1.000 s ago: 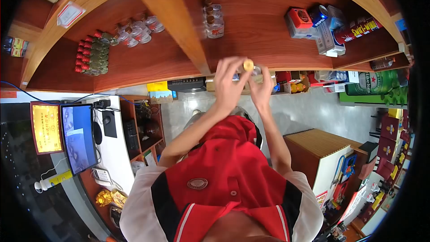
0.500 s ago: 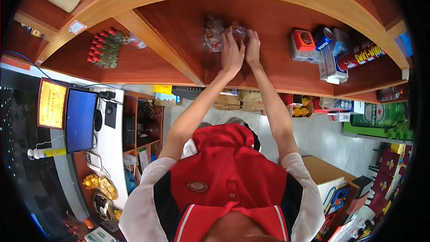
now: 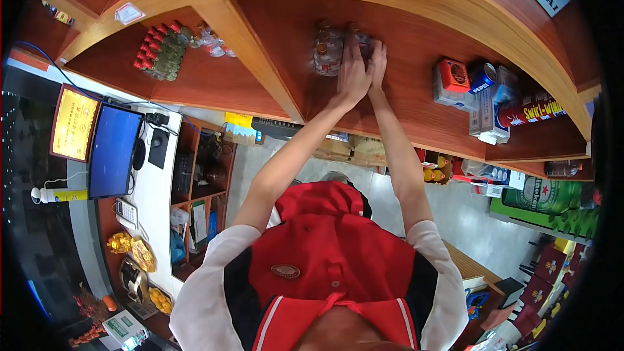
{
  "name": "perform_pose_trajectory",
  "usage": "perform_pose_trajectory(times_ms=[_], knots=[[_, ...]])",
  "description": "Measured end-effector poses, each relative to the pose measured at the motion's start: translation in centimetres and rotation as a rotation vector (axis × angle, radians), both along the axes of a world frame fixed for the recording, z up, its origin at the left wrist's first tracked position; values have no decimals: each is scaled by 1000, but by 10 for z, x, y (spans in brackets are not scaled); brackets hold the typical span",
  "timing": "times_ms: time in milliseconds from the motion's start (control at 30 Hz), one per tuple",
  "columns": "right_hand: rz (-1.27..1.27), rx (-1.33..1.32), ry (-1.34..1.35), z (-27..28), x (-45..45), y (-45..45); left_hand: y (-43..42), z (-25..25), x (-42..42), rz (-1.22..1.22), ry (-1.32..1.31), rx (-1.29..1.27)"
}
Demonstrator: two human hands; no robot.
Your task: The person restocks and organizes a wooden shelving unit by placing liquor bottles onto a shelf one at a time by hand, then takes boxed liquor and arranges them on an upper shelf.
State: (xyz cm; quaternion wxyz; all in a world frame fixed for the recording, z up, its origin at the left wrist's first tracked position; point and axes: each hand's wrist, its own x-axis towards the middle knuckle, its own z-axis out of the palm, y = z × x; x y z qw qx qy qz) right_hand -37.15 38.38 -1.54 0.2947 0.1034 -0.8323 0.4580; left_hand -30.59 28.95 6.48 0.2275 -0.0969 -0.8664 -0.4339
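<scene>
On the brown wooden shelf, a small clear glass bottle (image 3: pixel 363 44) with a gold-brown cap stands between my two hands, largely covered by them. My left hand (image 3: pixel 354 77) lies along its left side, fingers stretched up towards the cap. From the right, my right hand (image 3: pixel 377 66) presses close to the same bottle, its fingers bent. Several similar clear bottles (image 3: pixel 327 58) with red print stand in a short row just left of my left hand. Part of that row is hidden behind my left fingers.
An upright wooden divider (image 3: pixel 260 58) separates this compartment from one holding small red-capped green bottles (image 3: pixel 159 52). Farther right on the shelf are a red box (image 3: pixel 453 75), a blue Pepsi can (image 3: pixel 482 77) and a Swirl-Wind package (image 3: pixel 534 112). A monitor (image 3: pixel 116 153) stands at left.
My hands have pushed the bottle deeper into the shelf and nearer the row of bottles. They are closer together now. The whole view has shifted slightly.
</scene>
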Motion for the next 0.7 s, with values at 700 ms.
perform_pose_trajectory(times_ms=[700], knots=[[304,-123,-325,93,284,-232,-350,29,45,492,135,80]])
